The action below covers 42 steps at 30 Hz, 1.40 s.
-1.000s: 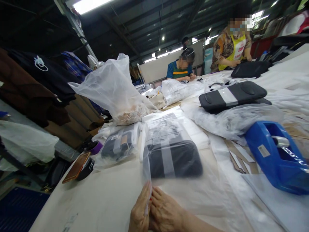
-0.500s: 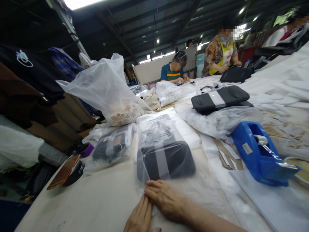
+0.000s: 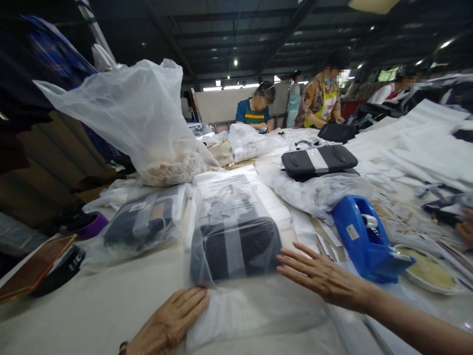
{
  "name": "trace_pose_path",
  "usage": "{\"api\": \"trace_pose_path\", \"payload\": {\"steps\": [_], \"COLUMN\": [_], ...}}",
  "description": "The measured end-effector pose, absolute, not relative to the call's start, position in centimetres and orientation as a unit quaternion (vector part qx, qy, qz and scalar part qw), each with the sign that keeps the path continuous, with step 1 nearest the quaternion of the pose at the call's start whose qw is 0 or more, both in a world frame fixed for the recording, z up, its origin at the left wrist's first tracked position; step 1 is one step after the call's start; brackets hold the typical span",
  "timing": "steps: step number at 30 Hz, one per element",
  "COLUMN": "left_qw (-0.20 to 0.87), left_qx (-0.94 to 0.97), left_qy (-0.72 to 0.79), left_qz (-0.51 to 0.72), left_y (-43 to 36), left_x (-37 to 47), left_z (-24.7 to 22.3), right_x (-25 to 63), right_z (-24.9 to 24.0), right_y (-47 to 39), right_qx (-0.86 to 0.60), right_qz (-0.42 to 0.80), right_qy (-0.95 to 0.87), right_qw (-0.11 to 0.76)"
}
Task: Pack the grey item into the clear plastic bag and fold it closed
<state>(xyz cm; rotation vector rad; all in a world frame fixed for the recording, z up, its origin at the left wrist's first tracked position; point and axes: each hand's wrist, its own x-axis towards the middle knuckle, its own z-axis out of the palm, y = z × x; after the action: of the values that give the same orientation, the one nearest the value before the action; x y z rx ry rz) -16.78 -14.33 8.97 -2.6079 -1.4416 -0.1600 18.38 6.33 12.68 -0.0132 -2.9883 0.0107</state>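
A black case [image 3: 254,246] with a pale band around it lies inside a clear plastic bag [image 3: 258,310] on the table before me. Flat on the bag's near left edge rests my left hand [image 3: 173,315], fingers stretched out. My right hand [image 3: 321,273] is at the case's right side with its fingers spread, the tips at or very near the bag; I cannot tell if they touch. Neither hand grips anything. Printed text shows on the bag's far part. To the left lies another bagged dark case [image 3: 144,222] with a label.
A blue tape dispenser [image 3: 365,241] stands at the right, beside a roll of tape [image 3: 428,271]. A banded black case [image 3: 320,160] sits behind on plastic. An upright plastic sack [image 3: 148,123], purple ring [image 3: 88,226] and phone [image 3: 33,271] are on the left. Co-workers [image 3: 254,109] sit beyond.
My hands, close together at the bag's near edge before, have moved apart. The right hand went right and up to the case's side; the left shifted left. The camera view has turned.
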Motion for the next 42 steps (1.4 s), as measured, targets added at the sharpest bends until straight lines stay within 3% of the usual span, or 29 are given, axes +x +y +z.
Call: {"api": "trace_pose_path", "payload": {"steps": [4, 8, 15, 17, 20, 22, 24, 28, 35, 39, 42], "left_qw": [0.061, 0.034, 0.094, 0.020, -0.215, -0.332, -0.369, -0.262, 0.054, 0.089, 0.057], "left_qx": [-0.879, -0.879, -0.857, -0.806, -0.603, -0.466, -0.383, -0.314, -0.418, -0.380, -0.377], "left_qy": [-0.471, -0.474, -0.476, -0.545, -0.697, -0.732, -0.735, -0.800, -0.850, -0.883, -0.876], "left_qz": [-0.035, -0.027, -0.176, -0.229, -0.322, -0.371, -0.420, -0.439, -0.315, -0.261, -0.297], "left_y": [-14.1, -13.8, -12.9, -12.7, -12.0, -11.7, -11.9, -13.4, -13.8, -12.9, -12.9], "left_x": [-17.0, -16.6, -15.8, -15.7, -15.3, -14.6, -13.7, -12.1, -11.7, -11.8, -12.1], "left_z": [9.9, 10.7, 8.6, 8.4, 9.1, 9.8, 10.2, 9.4, 7.1, 6.9, 6.8], "right_x": [20.1, 18.3, 17.0, 16.8, 16.1, 15.6, 15.3, 15.2, 14.1, 13.4, 13.2], "right_z": [11.9, 11.2, 11.2, 11.0, 10.6, 10.5, 10.3, 8.8, 6.2, 6.5, 6.6], "right_y": [8.2, 8.1, 7.0, 6.7, 6.5, 6.2, 5.6, 3.9, 2.3, 2.3, 2.6], "right_qx": [0.039, 0.078, 0.045, -0.048, -0.241, -0.300, -0.310, -0.337, -0.444, -0.477, -0.490], "right_qz": [-0.024, 0.014, 0.171, 0.267, 0.390, 0.420, 0.418, 0.391, 0.328, 0.315, 0.314], "right_qy": [-0.998, -0.996, -0.984, -0.960, -0.882, -0.849, -0.844, -0.838, -0.781, -0.756, -0.749], "right_qw": [0.032, 0.044, 0.038, 0.068, 0.107, 0.112, 0.126, 0.176, 0.294, 0.319, 0.315]}}
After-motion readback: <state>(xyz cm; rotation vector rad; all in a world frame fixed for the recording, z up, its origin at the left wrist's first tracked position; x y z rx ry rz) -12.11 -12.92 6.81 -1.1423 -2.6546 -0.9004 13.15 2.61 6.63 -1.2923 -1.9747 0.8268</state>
